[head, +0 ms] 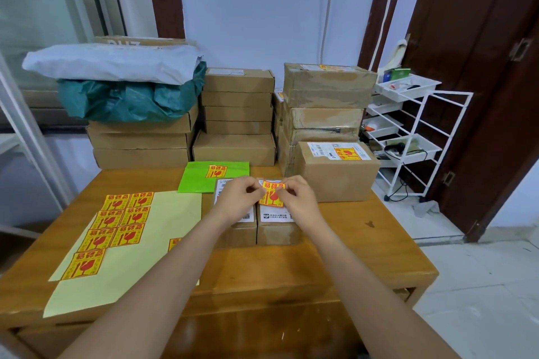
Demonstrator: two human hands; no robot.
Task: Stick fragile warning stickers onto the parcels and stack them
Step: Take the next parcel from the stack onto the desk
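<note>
Hands, left point(237, 198) and right point(294, 198), pinch one fragile sticker point(271, 194) by its top corners, long axis upright, directly above the right-hand small parcel point(278, 226) on the bench point(364, 245), equally near both.

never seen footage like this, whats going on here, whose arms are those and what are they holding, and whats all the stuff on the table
There is no machine here. A person wears a camera on the head, so the single picture looks forward and down along their own arms.

Both hands, the left hand and the right hand, pinch one yellow and red fragile sticker over two small parcels standing side by side on the wooden table.

To the left lies a pale backing sheet with more such stickers on it. Behind the hands is a green mailer that already has a sticker, and to the right a larger box, also labelled. Stacks of cardboard boxes stand along the far edge.
</note>
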